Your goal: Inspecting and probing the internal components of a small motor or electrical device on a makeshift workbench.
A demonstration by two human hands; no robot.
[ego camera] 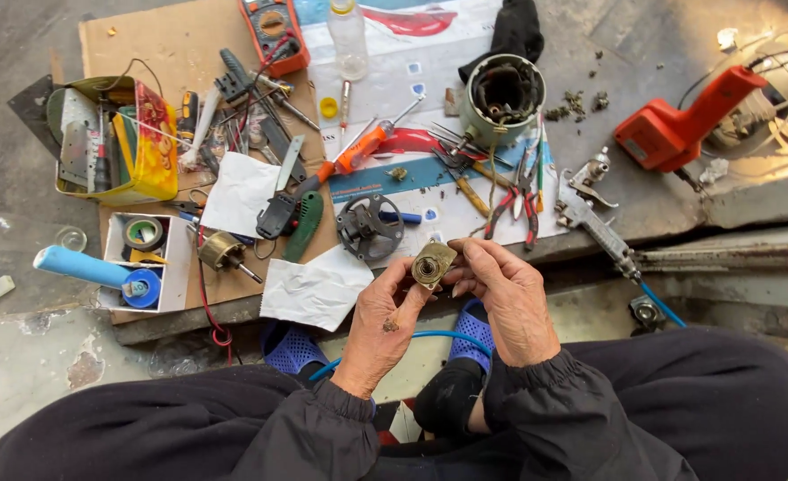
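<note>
Both of my hands hold one small brass-coloured metal part (433, 263) with a round bearing in its middle, just off the front edge of the work board. My left hand (382, 325) pinches it from below and the left. My right hand (507, 298) grips it from the right, fingers curled over its top. Right behind the part lies a black round fan-like motor piece (369, 227). Farther back stands a grey-green motor housing (503, 96) with dark windings inside.
Cardboard board (158, 40) strewn with screwdrivers, red-handled pliers (511, 198), white paper pieces (316, 287), an orange multimeter (274, 31), a plastic bottle (349, 36). Yellow tin of tools (113, 138) at left, white box with tape rolls (142, 258), blue-handled tool (82, 265). Red power tool (679, 125) and metal spray gun (593, 218) at right.
</note>
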